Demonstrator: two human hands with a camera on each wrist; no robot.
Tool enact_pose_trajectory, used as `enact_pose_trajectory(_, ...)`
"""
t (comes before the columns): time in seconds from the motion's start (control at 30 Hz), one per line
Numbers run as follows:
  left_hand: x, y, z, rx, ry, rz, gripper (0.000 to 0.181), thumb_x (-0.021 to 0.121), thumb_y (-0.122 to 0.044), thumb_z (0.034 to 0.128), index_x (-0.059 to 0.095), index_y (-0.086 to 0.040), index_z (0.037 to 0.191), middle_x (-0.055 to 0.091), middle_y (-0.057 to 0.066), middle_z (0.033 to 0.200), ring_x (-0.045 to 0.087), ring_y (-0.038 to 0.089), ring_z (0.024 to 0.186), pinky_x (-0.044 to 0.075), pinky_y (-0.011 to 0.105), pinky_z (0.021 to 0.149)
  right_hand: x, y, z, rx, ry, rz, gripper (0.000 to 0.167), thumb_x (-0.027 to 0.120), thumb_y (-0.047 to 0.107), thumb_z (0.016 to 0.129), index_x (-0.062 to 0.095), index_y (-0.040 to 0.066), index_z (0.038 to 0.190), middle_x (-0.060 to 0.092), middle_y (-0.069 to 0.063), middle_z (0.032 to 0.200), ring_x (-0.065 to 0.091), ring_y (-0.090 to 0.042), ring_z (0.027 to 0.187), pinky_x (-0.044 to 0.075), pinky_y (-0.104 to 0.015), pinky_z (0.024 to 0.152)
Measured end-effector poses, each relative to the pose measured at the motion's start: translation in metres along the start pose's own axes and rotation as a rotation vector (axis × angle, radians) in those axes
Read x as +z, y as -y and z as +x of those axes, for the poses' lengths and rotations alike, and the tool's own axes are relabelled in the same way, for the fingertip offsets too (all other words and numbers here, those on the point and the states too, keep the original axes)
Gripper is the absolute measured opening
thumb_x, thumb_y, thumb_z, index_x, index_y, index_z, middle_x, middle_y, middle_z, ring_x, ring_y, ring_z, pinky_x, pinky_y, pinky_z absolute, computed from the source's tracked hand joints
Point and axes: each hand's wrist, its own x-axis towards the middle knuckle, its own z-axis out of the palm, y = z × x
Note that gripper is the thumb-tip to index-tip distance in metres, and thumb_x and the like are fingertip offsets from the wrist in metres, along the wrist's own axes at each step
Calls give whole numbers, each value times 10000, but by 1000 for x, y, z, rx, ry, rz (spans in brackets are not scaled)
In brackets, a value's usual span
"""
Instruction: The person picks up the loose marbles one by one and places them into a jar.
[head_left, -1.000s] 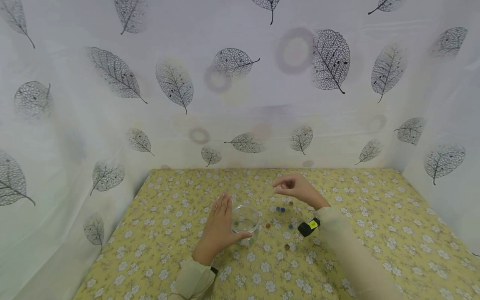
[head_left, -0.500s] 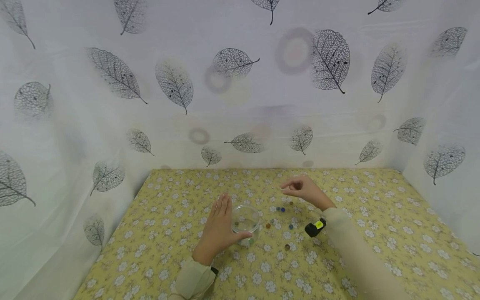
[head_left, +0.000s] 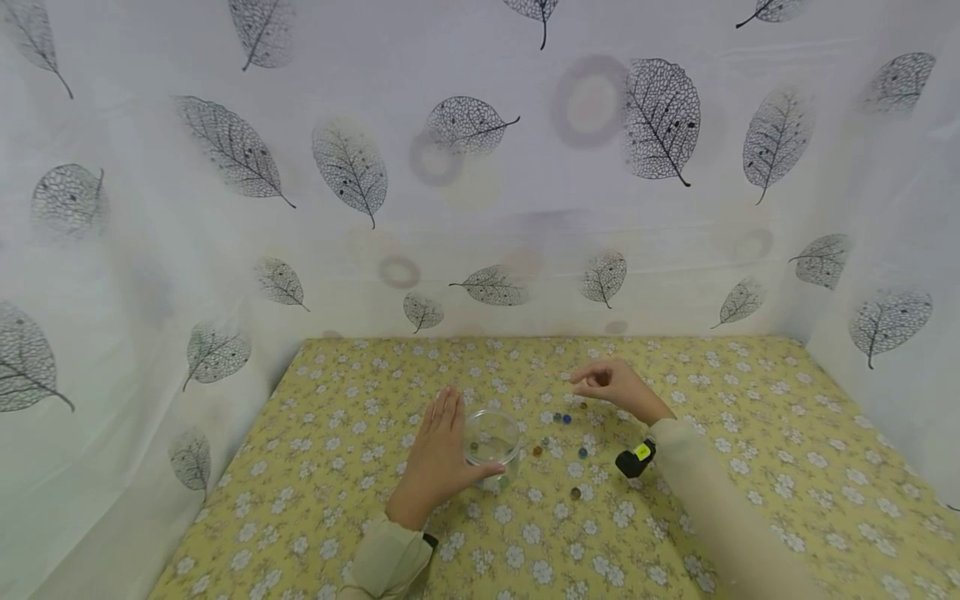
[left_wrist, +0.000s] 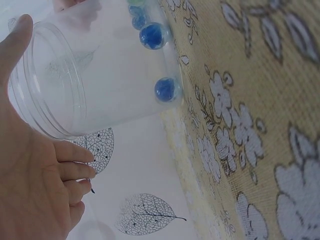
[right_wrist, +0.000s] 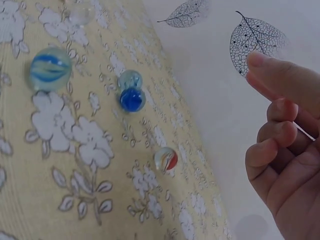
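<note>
A clear round jar [head_left: 504, 425] stands upright on the table with several marbles in its bottom, among them a blue marble [left_wrist: 153, 36]. My left hand [head_left: 437, 456] rests against its left side, fingers straight, thumb across the near side by the rim. My right hand [head_left: 617, 388] hovers above the table to the right of the jar. Its fingers are loosely bent, with nothing visible between them. Below it lie loose marbles: a dark blue marble [right_wrist: 132, 99] touching a pale teal one [right_wrist: 130, 79], a red-streaked marble [right_wrist: 166, 159] and a blue-striped marble [right_wrist: 50, 70].
More marbles lie right of the jar, including an orange one [head_left: 537, 451] and a brown one [head_left: 576, 493] nearer the front. A yellow flowered cloth [head_left: 315, 500] covers the table. White leaf-printed curtains [head_left: 510, 192] enclose the back and both sides.
My right hand has moved right, away from the jar, and lowered slightly over the loose marbles. The left hand and the jar have stayed in place.
</note>
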Motion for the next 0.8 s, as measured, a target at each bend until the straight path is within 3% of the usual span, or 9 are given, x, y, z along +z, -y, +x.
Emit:
enact_pose_trajectory(0.2,0,0,1,2,-2,-11,1164,562,-741,735,159,56,1482,81,200,1571,119,342,1462,151,487,1199,-1,-5,-3,37,-2,7,338,685,246,866,678,-19,1077,466,14,645,337,-49,529,423,-350,548)
enact_pose_trajectory(0.6,-1,0,0,3,0,-24,1164,570,-734,736,157,57,1482,89,209,1570,109,341,1463,145,486,1201,0,-20,0,69,38,23,237,682,138,864,691,-16,1044,453,20,605,309,-43,496,379,-238,503)
enact_pose_trajectory(0.8,-1,0,0,-8,8,-37,1164,578,-726,737,142,52,1485,61,192,1575,97,333,1467,128,479,1206,0,-27,0,38,63,-17,232,684,142,863,698,-17,1031,447,15,579,293,-39,475,355,-225,474)
